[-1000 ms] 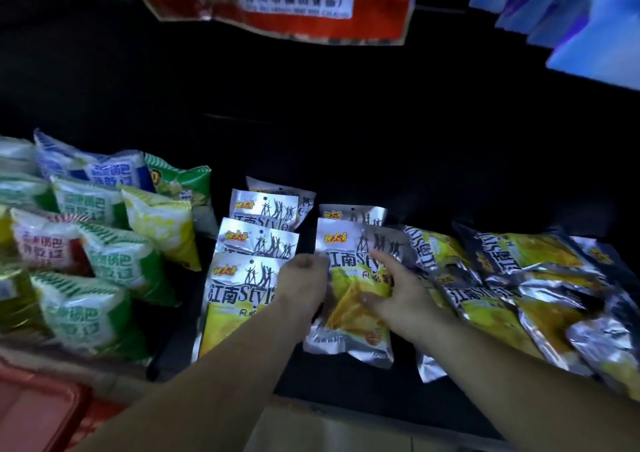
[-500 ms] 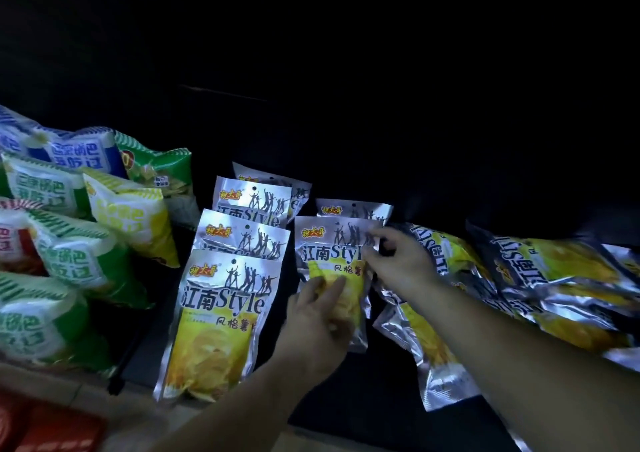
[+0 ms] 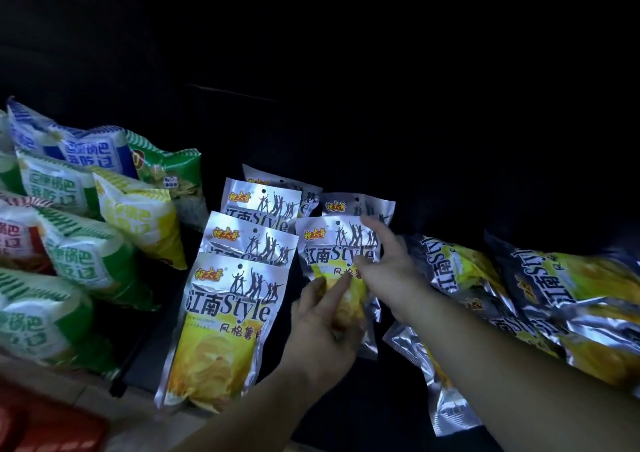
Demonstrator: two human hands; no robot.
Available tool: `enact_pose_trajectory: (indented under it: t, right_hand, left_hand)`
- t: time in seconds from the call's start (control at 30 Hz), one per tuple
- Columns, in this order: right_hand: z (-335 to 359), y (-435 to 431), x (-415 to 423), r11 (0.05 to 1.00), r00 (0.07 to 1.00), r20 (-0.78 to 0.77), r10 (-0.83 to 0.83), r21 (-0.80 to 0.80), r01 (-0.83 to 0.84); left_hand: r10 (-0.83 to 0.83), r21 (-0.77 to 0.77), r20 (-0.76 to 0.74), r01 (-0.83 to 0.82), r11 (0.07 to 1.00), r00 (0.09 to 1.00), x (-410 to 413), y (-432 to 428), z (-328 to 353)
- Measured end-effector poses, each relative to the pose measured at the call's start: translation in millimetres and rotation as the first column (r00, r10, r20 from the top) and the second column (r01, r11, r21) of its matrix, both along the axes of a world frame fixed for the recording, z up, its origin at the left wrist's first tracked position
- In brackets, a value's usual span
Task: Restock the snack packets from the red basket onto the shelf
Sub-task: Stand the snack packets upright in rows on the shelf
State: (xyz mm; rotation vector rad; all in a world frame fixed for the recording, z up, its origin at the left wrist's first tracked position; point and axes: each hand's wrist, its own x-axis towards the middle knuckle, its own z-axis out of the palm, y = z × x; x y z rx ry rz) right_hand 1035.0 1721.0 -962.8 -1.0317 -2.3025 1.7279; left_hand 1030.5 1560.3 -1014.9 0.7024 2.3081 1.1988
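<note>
Snack packets (image 3: pixel 225 330) in silver and yellow already stand in an overlapped row of four, running from the shelf's (image 3: pixel 346 403) front edge toward its dark back. A second row, just to the right of that one, has only two.

Head view: both hands are on the front packet (image 3: pixel 337 243) of the second row. The left hand (image 3: pixel 325 320) lays fairly straight fingers against the packet's yellow lower half. The right hand (image 3: pixel 388 268) has its forefinger stretched over the upper right corner and its thumb on the print. Neither hand shows fingers curled round the packet, so they seem to be pressing it into line, not carrying it. It overlaps the rear packet (image 3: pixel 356 205) behind it.

My reading is that the restocking is about midway. One row looks finished and the second is being built. The loose heap (image 3: pixel 554 295) toward the shelf's right end lies sideways and unsorted, with one fallen packet (image 3: pixel 446 392) near the front edge. Only a corner of the red basket (image 3: pixel 45 427) shows at the lower left, below the front edge, so what remains in it cannot be told.

There is open dark shelf behind both rows and bare surface in front of the handled packet, so the second row could grow forward. Sideways it is tight: the first row sits just beside on the left, and the heap crowds the right hand's wrist. The puffy green and white bags (image 3: pixel 69 254) fill the left end. The first row's front packet already sits at the front edge, so nothing more fits ahead of it.
</note>
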Motion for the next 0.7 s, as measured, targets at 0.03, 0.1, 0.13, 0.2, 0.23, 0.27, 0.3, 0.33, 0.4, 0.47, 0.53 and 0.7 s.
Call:
enact_pose_trajectory:
  t: [0.03,0.1,0.13,0.2,0.23,0.27,0.3,0.33,0.4,0.47,0.53,0.7]
  right_hand:
    - [1,-1,1,0.999,1.000,-0.026,0.009,0.043,-0.008]
    - [4,2,3,0.992,0.997,-0.066,0.031,0.122,-0.023]
    - [6,6,4,0.987,0.996,-0.079,0.048,0.155,-0.036]
    - [8,15,5,0.975,0.992,-0.077,0.099,0.206,-0.081]
    - [7,19,6,0.967,0.991,-0.066,0.119,0.232,-0.100]
    - [6,24,7,0.961,0.990,-0.057,0.129,0.255,-0.110]
    - [4,27,8,0.955,0.990,-0.046,0.131,0.272,-0.114]
    - [3,28,8,0.952,0.992,-0.029,0.125,0.285,-0.112]
    - [-2,26,7,0.939,0.993,0.021,0.113,0.326,-0.113]
    - [-8,22,5,0.913,0.991,0.074,0.112,0.387,-0.132]
    - [-12,20,4,0.900,0.989,0.111,0.100,0.413,-0.137]
    - [-13,17,7,0.902,0.992,0.125,0.036,0.423,-0.086]
  left_hand:
    - [-0.015,-0.004,-0.019,0.015,1.000,1.000,1,1,0]
    - [-0.053,-0.021,-0.044,0.052,0.998,0.998,1,4,3]
    - [-0.067,-0.029,-0.052,0.065,0.997,0.996,0,6,5]
    - [-0.075,-0.039,-0.070,0.073,0.997,0.995,-5,12,5]
    - [-0.074,-0.049,-0.077,0.071,0.996,0.994,-8,15,4]
    - [-0.073,-0.063,-0.084,0.068,0.996,0.994,-11,18,3]
    - [-0.069,-0.076,-0.083,0.063,0.995,0.994,-12,21,3]
    - [-0.061,-0.081,-0.077,0.055,0.995,0.995,-14,24,3]
    - [-0.042,-0.066,-0.055,0.038,0.997,0.998,-17,27,3]
    - [-0.023,-0.010,0.002,0.024,1.000,1.000,-21,29,-1]
    - [0.013,0.060,0.065,-0.017,0.998,0.998,-24,28,-4]
    - [0.112,-0.055,-0.252,-0.130,0.990,0.961,-20,15,-10]
